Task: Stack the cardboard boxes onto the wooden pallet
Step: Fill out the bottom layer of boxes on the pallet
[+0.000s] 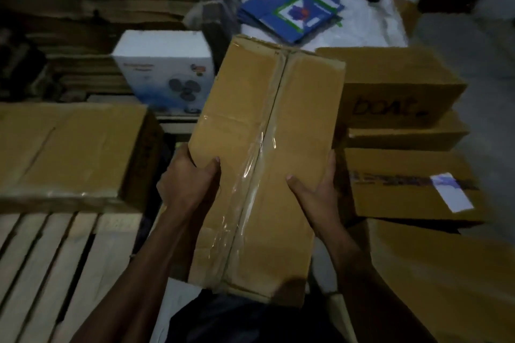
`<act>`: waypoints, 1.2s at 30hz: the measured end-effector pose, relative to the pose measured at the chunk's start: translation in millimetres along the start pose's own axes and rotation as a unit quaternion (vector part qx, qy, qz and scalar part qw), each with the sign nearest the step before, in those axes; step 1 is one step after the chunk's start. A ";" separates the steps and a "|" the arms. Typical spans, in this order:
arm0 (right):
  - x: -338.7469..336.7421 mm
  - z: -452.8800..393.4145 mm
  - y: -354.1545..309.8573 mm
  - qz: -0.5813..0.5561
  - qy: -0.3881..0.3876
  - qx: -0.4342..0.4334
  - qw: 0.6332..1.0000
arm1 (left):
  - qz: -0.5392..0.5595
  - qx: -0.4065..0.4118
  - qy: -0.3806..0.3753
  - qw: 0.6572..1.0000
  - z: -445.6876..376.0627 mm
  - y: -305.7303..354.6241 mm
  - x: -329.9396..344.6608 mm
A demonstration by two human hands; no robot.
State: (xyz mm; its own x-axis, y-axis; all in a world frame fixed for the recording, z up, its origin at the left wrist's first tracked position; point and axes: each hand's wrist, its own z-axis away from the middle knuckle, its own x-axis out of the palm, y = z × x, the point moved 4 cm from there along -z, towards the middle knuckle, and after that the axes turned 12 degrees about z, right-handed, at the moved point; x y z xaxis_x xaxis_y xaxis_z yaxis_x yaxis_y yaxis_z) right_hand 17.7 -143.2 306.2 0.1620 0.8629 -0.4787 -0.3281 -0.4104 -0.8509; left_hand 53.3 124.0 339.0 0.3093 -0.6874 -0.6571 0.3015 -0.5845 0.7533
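Held at centre: long taped cardboard box (264, 159), left hand (192, 178) and right hand (315, 192) clamping its sides, thumbs on top, fingers wrapped underneath. At 8 o'clock, wooden pallet (55, 259). At 9, another box (69, 147) on it. At 3, stacked boxes (401, 131).

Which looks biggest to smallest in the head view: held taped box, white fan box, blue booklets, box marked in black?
1. Held taped box, largest, though nearest the camera, so inflated.
2. Box marked in black.
3-4. White fan box and blue booklets look alike; both are farther off, so unranked.
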 end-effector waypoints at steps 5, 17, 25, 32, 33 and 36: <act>42.0 13.0 -20.3 0.019 -0.111 -0.056 0.992 | 0.018 -0.084 0.080 0.993 38.5 -51.8 -55.5; 202.8 118.6 -80.1 0.106 -0.314 -0.150 0.931 | 0.009 -0.251 0.285 0.925 144.6 -194.2 -203.1; 345.9 241.3 -128.1 0.128 -0.378 -0.206 0.893 | 0.020 -0.308 0.343 0.887 181.1 -321.9 -331.1; 443.0 340.9 -181.6 0.115 -0.441 -0.217 0.864 | 0.024 -0.325 0.391 0.861 208.4 -399.8 -443.3; 454.6 351.6 -192.2 0.117 -0.446 -0.226 0.858 | 0.023 -0.326 0.398 0.857 210.7 -407.6 -456.7; 491.9 377.3 -218.1 0.151 -0.453 -0.256 0.840 | 0.015 -0.332 0.419 0.845 213.0 -429.1 -494.3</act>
State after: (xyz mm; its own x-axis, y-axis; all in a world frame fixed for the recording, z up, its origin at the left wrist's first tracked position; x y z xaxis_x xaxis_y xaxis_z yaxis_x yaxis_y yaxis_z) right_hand -182.2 482.0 338.0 -0.7086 0.4714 -0.5250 0.2534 -0.5243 -0.8129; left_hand -421.1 622.7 346.2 0.7722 0.0115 -0.6353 0.6354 -0.0110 0.7721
